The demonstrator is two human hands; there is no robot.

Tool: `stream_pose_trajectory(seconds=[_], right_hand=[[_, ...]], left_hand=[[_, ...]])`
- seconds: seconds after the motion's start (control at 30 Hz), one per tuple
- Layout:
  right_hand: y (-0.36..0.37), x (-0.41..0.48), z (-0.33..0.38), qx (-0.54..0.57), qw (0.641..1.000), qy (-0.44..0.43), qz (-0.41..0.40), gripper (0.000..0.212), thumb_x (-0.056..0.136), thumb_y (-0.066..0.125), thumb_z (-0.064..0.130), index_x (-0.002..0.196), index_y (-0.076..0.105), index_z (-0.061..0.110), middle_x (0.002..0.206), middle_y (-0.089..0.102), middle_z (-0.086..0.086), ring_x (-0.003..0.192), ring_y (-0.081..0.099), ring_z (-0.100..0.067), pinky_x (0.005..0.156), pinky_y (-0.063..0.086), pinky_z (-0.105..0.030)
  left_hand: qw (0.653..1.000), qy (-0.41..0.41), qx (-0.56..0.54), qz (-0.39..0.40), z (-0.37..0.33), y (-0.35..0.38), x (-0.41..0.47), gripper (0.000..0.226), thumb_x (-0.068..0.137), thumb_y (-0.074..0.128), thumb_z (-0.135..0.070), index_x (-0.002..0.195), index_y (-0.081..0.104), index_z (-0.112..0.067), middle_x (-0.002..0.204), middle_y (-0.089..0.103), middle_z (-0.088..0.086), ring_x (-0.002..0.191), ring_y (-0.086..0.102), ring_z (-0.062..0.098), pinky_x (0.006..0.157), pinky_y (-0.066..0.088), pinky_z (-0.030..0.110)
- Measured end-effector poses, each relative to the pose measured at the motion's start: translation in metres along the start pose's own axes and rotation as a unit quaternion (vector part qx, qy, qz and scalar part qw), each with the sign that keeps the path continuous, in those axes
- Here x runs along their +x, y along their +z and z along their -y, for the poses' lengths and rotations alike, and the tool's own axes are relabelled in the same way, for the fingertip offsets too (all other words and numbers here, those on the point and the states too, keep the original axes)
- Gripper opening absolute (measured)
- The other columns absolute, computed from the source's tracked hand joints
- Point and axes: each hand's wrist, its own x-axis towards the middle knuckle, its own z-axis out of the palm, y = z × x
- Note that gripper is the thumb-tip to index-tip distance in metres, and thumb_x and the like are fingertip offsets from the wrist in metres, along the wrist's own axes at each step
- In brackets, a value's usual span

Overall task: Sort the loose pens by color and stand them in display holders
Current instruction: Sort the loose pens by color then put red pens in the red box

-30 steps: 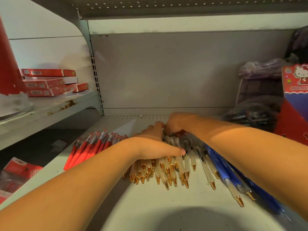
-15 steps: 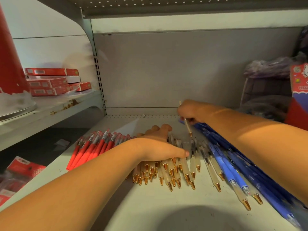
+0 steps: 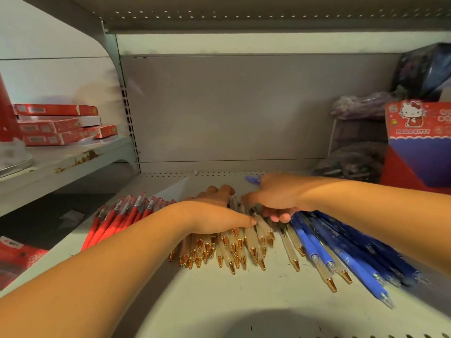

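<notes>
Three groups of pens lie on the grey shelf (image 3: 244, 301): red pens (image 3: 117, 215) at the left, clear pens with gold tips (image 3: 234, 250) in the middle, blue pens (image 3: 341, 252) at the right. My left hand (image 3: 217, 213) lies flat on the clear pens, fingers straight, thumb along their right side. My right hand (image 3: 275, 198) is palm down just right of it, its fingers curled onto clear pens at the seam with the blue pile. The end of a blue pen (image 3: 252, 179) shows behind its knuckles. No display holder is plainly in view.
A red and blue cartoon-printed box (image 3: 419, 142) and bagged goods (image 3: 351, 162) stand at the back right. Flat red boxes (image 3: 56, 125) are stacked on the neighbouring shelf at the left. The shelf's back wall (image 3: 231, 106) is close behind the pens.
My right hand, which had lifted one clear pen above the pile, has come back down onto the pens beside my left hand. My left hand has stayed on the clear pens.
</notes>
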Motion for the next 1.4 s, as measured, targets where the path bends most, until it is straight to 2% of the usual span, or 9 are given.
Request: stream_pose_trajectory(seconds=[0.23, 0.47, 0.6, 0.73, 0.87, 0.97, 1.17, 1.3, 1.4], right_hand=[[-0.014, 0.037, 0.015, -0.186, 0.968, -0.043, -0.165, 0.034, 0.093, 0.062, 0.039, 0.078, 0.067, 0.009, 0.052, 0.06, 0.0, 0.034, 0.045, -0.012, 0.036, 0.036, -0.019], [0.01, 0.074, 0.038, -0.257, 0.958, -0.027, -0.125, 0.014, 0.083, 0.068, 0.02, 0.075, 0.059, 0.011, 0.066, 0.061, -0.005, 0.053, 0.056, -0.016, 0.048, 0.043, -0.024], [0.01, 0.086, 0.042, -0.188, 0.975, -0.032, -0.116, 0.008, 0.082, 0.068, 0.014, 0.083, 0.065, 0.006, 0.082, 0.073, -0.013, 0.064, 0.066, -0.021, 0.066, 0.059, -0.033], [-0.005, 0.085, 0.035, -0.05, 0.981, -0.045, -0.181, 0.009, 0.087, 0.065, 0.009, 0.084, 0.065, 0.001, 0.074, 0.07, -0.016, 0.054, 0.07, -0.021, 0.05, 0.058, -0.028], [-0.052, 0.06, 0.031, 0.121, 0.948, -0.107, -0.274, 0.007, 0.089, 0.065, 0.003, 0.09, 0.065, -0.004, 0.076, 0.071, -0.017, 0.054, 0.071, -0.018, 0.045, 0.055, -0.023], [-0.065, 0.036, 0.016, 0.158, 0.947, -0.116, -0.253, 0.007, 0.088, 0.066, 0.004, 0.09, 0.063, -0.003, 0.076, 0.07, -0.017, 0.057, 0.072, -0.019, 0.046, 0.053, -0.02], [-0.018, 0.001, -0.003, 0.015, 0.993, -0.076, -0.085, 0.026, 0.092, 0.066, 0.028, 0.091, 0.067, 0.002, 0.075, 0.072, -0.013, 0.067, 0.074, -0.015, 0.064, 0.06, -0.024], [-0.009, -0.029, -0.003, -0.24, 0.954, -0.122, -0.132, 0.037, 0.093, 0.06, 0.045, 0.105, 0.068, 0.011, 0.084, 0.07, -0.009, 0.064, 0.062, -0.01, 0.058, 0.049, -0.023], [-0.016, -0.05, -0.018, -0.334, 0.938, -0.081, -0.047, 0.031, 0.092, 0.059, 0.046, 0.107, 0.066, 0.019, 0.085, 0.065, -0.001, 0.072, 0.06, -0.015, 0.063, 0.052, -0.026]], left_hand=[[1.0, -0.007, -0.007, 0.008, -0.001, 0.0, -0.001, 0.091, 0.078, 0.052, -0.079, 0.15, 0.018, -0.036, 0.154, 0.03, 0.003, 0.135, 0.039, 0.03, 0.109, 0.037, 0.05], [1.0, -0.005, -0.017, 0.0, 0.003, 0.004, 0.002, 0.093, 0.074, 0.053, -0.081, 0.149, 0.019, -0.039, 0.152, 0.031, 0.002, 0.134, 0.038, 0.03, 0.104, 0.037, 0.045], [1.0, -0.005, -0.022, 0.004, 0.004, 0.004, 0.004, 0.097, 0.072, 0.052, -0.083, 0.151, 0.014, -0.041, 0.155, 0.027, 0.002, 0.137, 0.036, 0.03, 0.106, 0.036, 0.045], [1.0, -0.004, -0.012, 0.005, 0.004, 0.004, 0.003, 0.097, 0.073, 0.051, -0.084, 0.151, 0.014, -0.04, 0.157, 0.025, 0.002, 0.138, 0.035, 0.03, 0.105, 0.035, 0.046], [1.0, -0.008, -0.009, 0.005, 0.005, 0.003, 0.005, 0.097, 0.071, 0.051, -0.085, 0.15, 0.016, -0.04, 0.157, 0.025, 0.001, 0.136, 0.037, 0.031, 0.105, 0.038, 0.048], [1.0, -0.005, -0.005, 0.008, 0.005, 0.002, 0.007, 0.097, 0.072, 0.051, -0.084, 0.15, 0.015, -0.039, 0.157, 0.025, 0.001, 0.136, 0.037, 0.03, 0.105, 0.039, 0.046], [1.0, -0.002, 0.004, 0.006, 0.004, 0.001, 0.004, 0.095, 0.072, 0.05, -0.084, 0.149, 0.018, -0.039, 0.155, 0.028, 0.0, 0.133, 0.04, 0.028, 0.105, 0.039, 0.047], [1.0, -0.007, 0.01, 0.004, 0.001, 0.001, 0.002, 0.091, 0.075, 0.05, -0.083, 0.148, 0.019, -0.037, 0.152, 0.03, 0.002, 0.132, 0.041, 0.028, 0.106, 0.04, 0.046], [1.0, -0.005, 0.01, 0.002, -0.001, 0.0, 0.001, 0.086, 0.079, 0.05, -0.079, 0.148, 0.02, -0.038, 0.151, 0.03, 0.002, 0.13, 0.042, 0.027, 0.105, 0.04, 0.045]])
